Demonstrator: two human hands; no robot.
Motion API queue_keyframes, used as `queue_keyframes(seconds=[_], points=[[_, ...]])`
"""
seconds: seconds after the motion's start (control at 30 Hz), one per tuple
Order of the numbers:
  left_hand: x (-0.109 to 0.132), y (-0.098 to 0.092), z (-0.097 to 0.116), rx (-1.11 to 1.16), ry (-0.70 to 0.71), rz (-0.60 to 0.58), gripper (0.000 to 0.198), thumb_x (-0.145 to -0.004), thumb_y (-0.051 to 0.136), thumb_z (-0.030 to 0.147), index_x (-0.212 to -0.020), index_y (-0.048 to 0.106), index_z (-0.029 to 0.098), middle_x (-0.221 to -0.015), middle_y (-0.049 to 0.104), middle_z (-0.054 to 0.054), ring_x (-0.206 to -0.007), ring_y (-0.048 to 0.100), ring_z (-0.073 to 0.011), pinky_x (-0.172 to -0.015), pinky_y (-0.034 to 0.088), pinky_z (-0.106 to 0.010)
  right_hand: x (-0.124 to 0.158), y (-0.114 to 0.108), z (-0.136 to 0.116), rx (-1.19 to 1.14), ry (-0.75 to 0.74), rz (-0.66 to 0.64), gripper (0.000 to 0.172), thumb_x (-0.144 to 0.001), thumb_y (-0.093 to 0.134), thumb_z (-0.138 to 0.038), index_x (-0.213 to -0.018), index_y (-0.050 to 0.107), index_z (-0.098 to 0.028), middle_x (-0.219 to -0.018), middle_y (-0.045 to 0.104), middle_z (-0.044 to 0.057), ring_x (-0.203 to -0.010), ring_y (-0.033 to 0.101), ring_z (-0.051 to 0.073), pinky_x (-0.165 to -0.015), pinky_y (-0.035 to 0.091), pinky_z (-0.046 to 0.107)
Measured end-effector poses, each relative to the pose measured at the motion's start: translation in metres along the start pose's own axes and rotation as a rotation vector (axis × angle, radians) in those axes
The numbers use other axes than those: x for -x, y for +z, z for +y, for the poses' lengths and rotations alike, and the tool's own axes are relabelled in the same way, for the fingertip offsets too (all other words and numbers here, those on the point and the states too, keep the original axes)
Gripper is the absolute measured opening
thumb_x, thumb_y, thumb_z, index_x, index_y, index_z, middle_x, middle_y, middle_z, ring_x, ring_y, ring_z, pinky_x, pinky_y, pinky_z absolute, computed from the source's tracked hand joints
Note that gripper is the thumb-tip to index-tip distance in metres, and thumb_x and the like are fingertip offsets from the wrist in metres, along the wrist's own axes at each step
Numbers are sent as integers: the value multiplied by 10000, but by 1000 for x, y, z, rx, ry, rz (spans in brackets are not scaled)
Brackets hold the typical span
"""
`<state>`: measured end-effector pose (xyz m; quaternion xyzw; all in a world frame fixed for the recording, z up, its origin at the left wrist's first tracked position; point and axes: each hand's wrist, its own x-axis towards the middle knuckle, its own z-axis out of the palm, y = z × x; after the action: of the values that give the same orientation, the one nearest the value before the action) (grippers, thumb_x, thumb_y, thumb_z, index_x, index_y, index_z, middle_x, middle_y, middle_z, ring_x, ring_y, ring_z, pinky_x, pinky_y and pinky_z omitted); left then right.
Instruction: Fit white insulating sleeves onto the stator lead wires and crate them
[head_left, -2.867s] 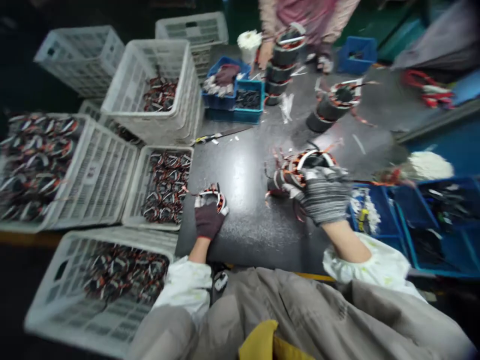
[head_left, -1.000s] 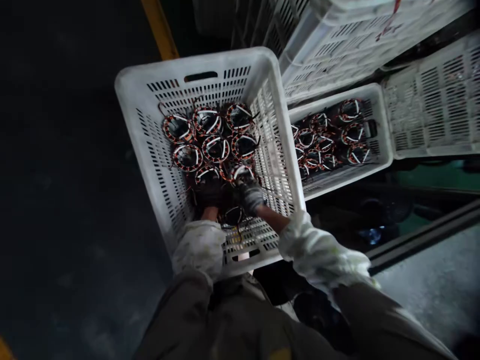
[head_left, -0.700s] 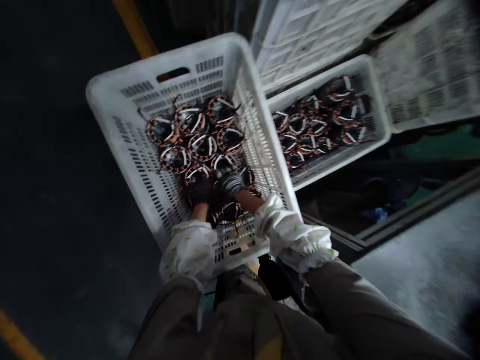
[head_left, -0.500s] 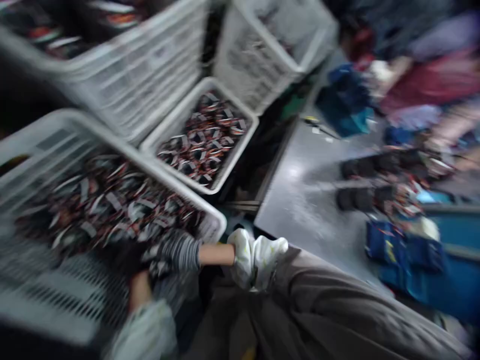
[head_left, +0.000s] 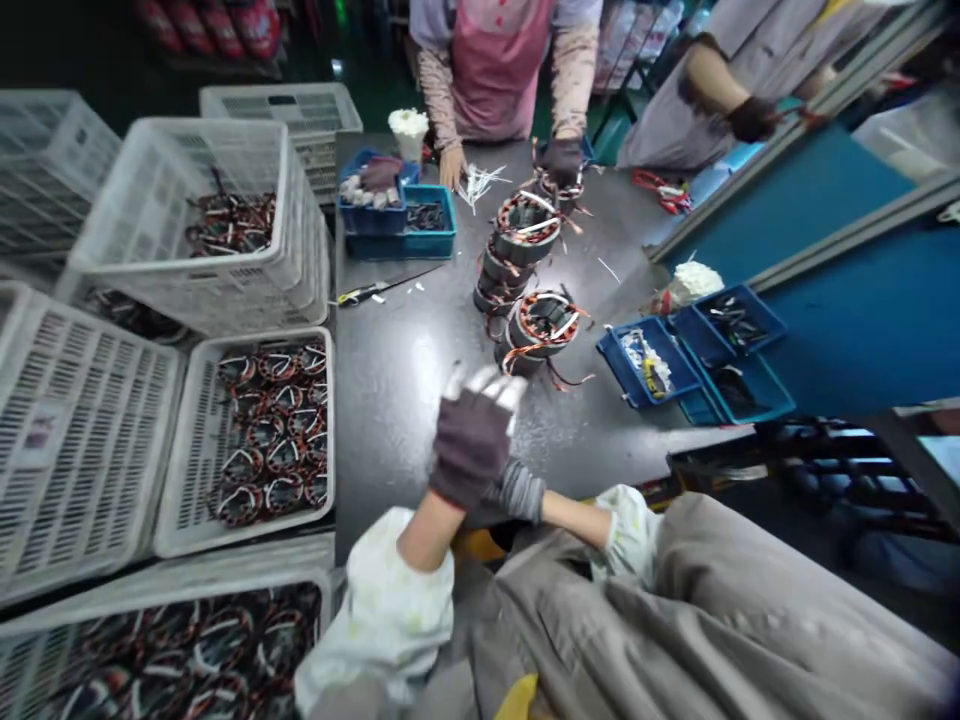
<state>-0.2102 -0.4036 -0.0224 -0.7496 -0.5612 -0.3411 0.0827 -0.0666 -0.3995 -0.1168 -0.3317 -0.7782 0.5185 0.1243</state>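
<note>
My left hand, in a dark glove, is raised over the near edge of the dark table. Its fingers are curled round something whose white edges show past the fingertips; it looks like a wound motor stator. My right hand, in a grey striped glove, sits just behind and under the left hand with its fingers hidden. A short way ahead, a stator lies beside a stack of stators. To my left, a white crate holds several stators.
More white crates stand to the left, and one by my knee is full of stators. Blue bins sit at the right and far side. A hand tool lies on the table. A co-worker in a pink apron handles stators opposite.
My view has swung up from the floor crate to the table. Both hands have come out of the crate and now hang over the table's near edge.
</note>
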Motion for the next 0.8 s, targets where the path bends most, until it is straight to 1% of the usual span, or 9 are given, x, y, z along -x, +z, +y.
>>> queue_keyframes(seconds=[0.13, 0.23, 0.3, 0.4, 0.47, 0.53, 0.6, 0.7, 0.8], points=[[-117, 66, 13, -120, 63, -357, 527, -1072, 694, 337, -1555, 691, 127, -1546, 729, -209, -1510, 643, -378, -1389, 341, -652, 20, -60, 35, 115, -50, 301, 346, -1020, 614, -454, -1098, 874, -238, -1075, 871, 141, -977, 827, 316, -960, 655, 441], [-157, 100, 2, -127, -24, -601, 491, -986, 810, 408, -1372, 794, 105, -1394, 803, -224, -1393, 714, -396, -1400, 311, -638, 39, -96, 55, 329, -133, 608, 318, -1038, 610, -394, -1067, 887, -240, -941, 857, 114, -851, 799, 267, -831, 650, 387], [-164, 111, -9, 14, -155, -595, 390, -912, 878, 425, -1199, 847, 162, -1251, 854, -163, -1336, 739, -377, -1394, 327, -606, 46, -123, 63, 410, -189, 820, 303, -1035, 609, -370, -999, 880, -238, -899, 840, 111, -837, 784, 263, -818, 653, 397], [-156, 107, -22, 463, -550, -297, 374, -823, 900, 508, -1042, 834, 213, -1100, 865, -95, -1191, 779, -337, -1232, 529, -547, 37, -168, 64, 397, -223, 1072, 302, -1054, 593, -375, -1003, 855, -233, -961, 847, 121, -910, 793, 273, -895, 664, 435], [-141, 95, -23, 830, -887, 29, 416, -827, 842, 587, -1020, 806, 221, -1036, 852, -78, -1024, 801, -288, -1050, 637, -477, 15, -193, 58, 404, -201, 1068, 339, -1081, 557, -396, -1062, 852, -230, -1022, 855, 128, -973, 796, 281, -966, 653, 455], [-120, 77, -19, 1134, -1155, 368, 437, -866, 780, 623, -1048, 790, 227, -1027, 846, -75, -982, 808, -257, -974, 668, -427, -16, -207, 47, 463, -172, 886, 375, -1090, 547, -416, -1168, 854, -214, -1107, 855, 148, -1058, 790, 299, -1043, 625, 473], [-95, 54, -10, 1317, -1333, 612, 450, -955, 687, 646, -1099, 790, 232, -1061, 852, -84, -1072, 820, -261, -1006, 675, -423, -51, -208, 37, 556, -130, 616, 418, -1052, 627, -447, -1292, 833, -174, -1242, 836, 186, -1180, 764, 340, -1130, 581, 510], [-50, 19, 11, 1390, -1517, 848, 547, -1110, 427, 639, -1222, 796, 251, -1142, 861, -93, -1232, 804, -288, -1081, 672, -477, -88, -193, 27, 720, -23, 299, 532, -942, 767, -456, -1323, 806, -87, -1352, 789, 255, -1337, 685, 424, -1252, 472, 590], [-2, -8, 31, 1341, -1613, 1079, 577, -1144, 331, 603, -1324, 786, 297, -1206, 865, -81, -1300, 785, -305, -1105, 671, -499, -100, -189, 33, 867, 39, 180, 477, -943, 743, -468, -1172, 830, -59, -1308, 780, 296, -1389, 630, 457, -1270, 418, 587]])
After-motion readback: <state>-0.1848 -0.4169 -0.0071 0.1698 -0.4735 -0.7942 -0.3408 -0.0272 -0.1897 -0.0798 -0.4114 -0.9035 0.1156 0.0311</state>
